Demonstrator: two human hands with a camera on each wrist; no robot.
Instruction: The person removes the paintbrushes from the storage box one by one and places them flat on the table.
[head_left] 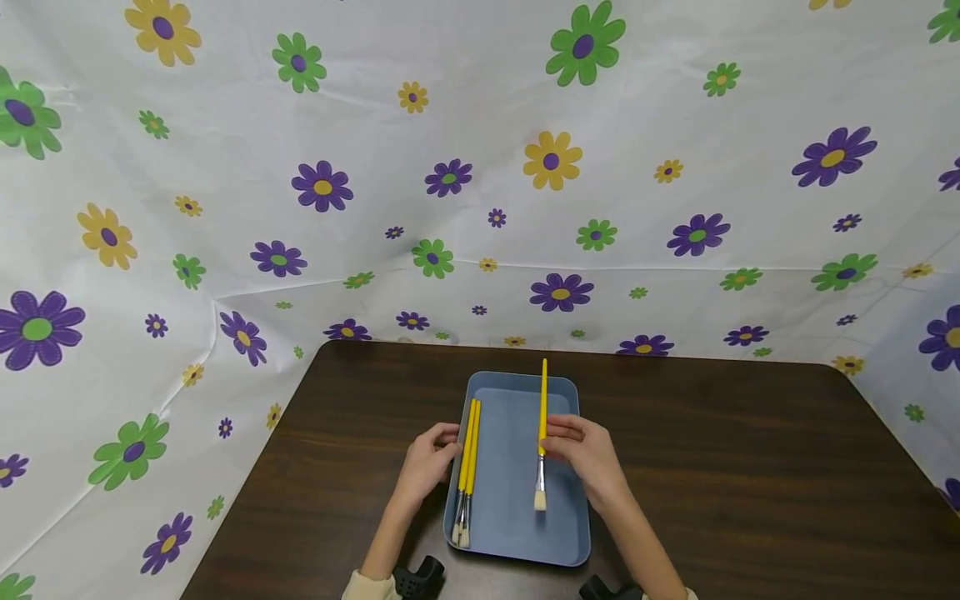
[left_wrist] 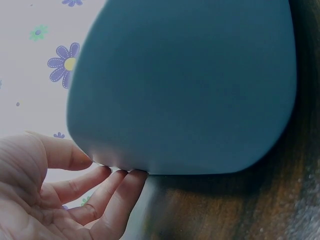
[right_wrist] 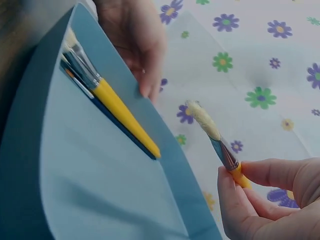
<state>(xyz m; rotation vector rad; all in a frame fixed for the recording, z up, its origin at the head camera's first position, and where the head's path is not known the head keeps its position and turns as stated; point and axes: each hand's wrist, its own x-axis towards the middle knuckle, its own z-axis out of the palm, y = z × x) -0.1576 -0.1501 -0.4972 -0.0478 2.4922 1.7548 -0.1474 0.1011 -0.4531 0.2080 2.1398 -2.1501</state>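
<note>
A blue-grey tray (head_left: 510, 533) is in front of me on the dark table. Two yellow-handled paintbrushes (head_left: 468, 467) lie side by side along its left wall, bristles toward me. My left hand (head_left: 423, 467) holds the tray's left rim; in the left wrist view that hand (left_wrist: 95, 195) has thumb and fingertips against the edge. Over the tray's right side, my right hand (head_left: 588, 454) pinches another yellow paintbrush (head_left: 543, 417), bristles pointing toward me. The right wrist view shows this brush's pale bristles (right_wrist: 204, 120) and the thumb and fingers around its handle near the ferrule.
The dark wooden table (head_left: 750, 467) extends on both sides of the tray. Behind and to the left hangs a white sheet (head_left: 480, 125) printed with purple, green and yellow flowers. Black wrist mounts (head_left: 420, 577) sit at the bottom of the head view.
</note>
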